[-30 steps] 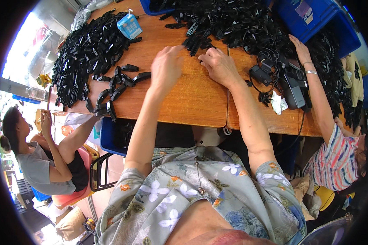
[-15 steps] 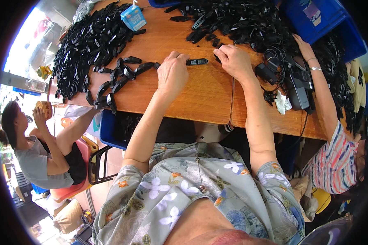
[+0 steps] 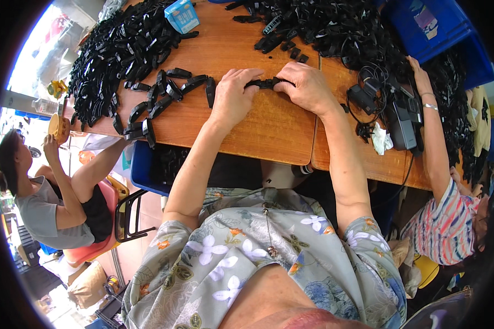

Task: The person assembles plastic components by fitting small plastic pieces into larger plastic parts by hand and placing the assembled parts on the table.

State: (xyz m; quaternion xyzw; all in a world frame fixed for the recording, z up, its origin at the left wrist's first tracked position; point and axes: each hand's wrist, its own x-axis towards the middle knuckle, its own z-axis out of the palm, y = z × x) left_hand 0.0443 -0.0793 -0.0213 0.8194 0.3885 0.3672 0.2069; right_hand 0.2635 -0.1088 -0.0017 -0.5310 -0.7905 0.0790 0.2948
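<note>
Above the wooden table, my left hand and my right hand face each other, each with its fingers closed on one end of a small, long black plastic piece. My fingers cover both its ends, so its exact kind cannot be made out. A similar black piece lies on the table just left of my left hand. Several more loose black pieces are scattered further left. Past my right hand are a few small black bits.
A big heap of black pieces stands far left, another heap far right. A blue drink carton sits between. Right are cables, black adapters, crumpled tissue, a blue bin and a co-worker's arm. Someone sits left.
My right hand has moved left and now grips the black piece's right end, which stuck out bare from my left hand before. The seated person at left has lowered a bowl.
</note>
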